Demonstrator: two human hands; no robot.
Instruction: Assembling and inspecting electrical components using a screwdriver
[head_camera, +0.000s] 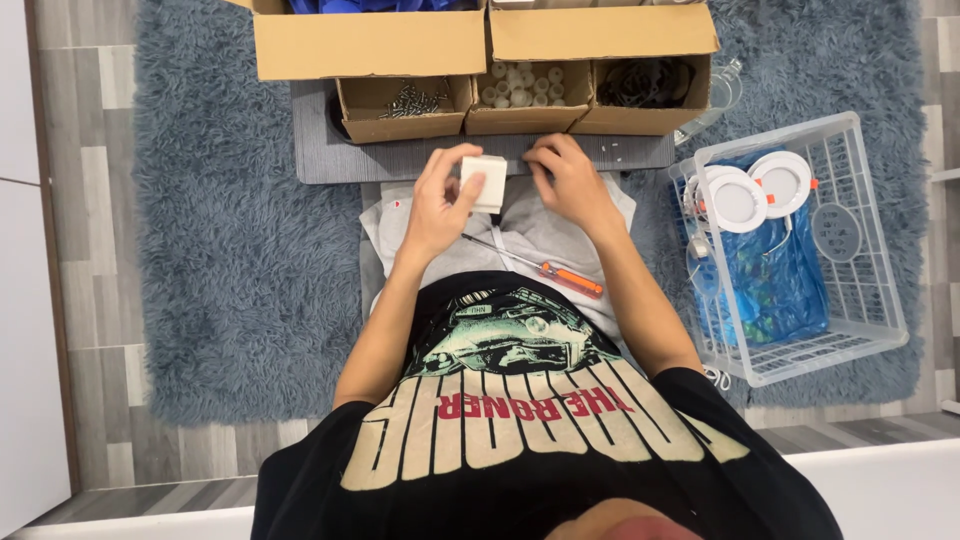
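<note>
My left hand (437, 203) grips a small white square plastic box (484, 180), held up over my lap. My right hand (571, 180) rests just right of it with fingertips curled down on the edge of a grey mat (330, 160); whether it pinches a small part is hidden. An orange-handled screwdriver (565, 277) lies across the grey cloth (545, 232) on my lap, below the right wrist.
Three small open cardboard boxes stand on the mat: screws (410, 100), white plastic plugs (522, 87), black rings (645, 82). Larger cardboard boxes (370, 40) sit behind. A white wire basket (850, 290) with round white lamps (737, 198) and blue bag stands right, on the grey shag rug (230, 260).
</note>
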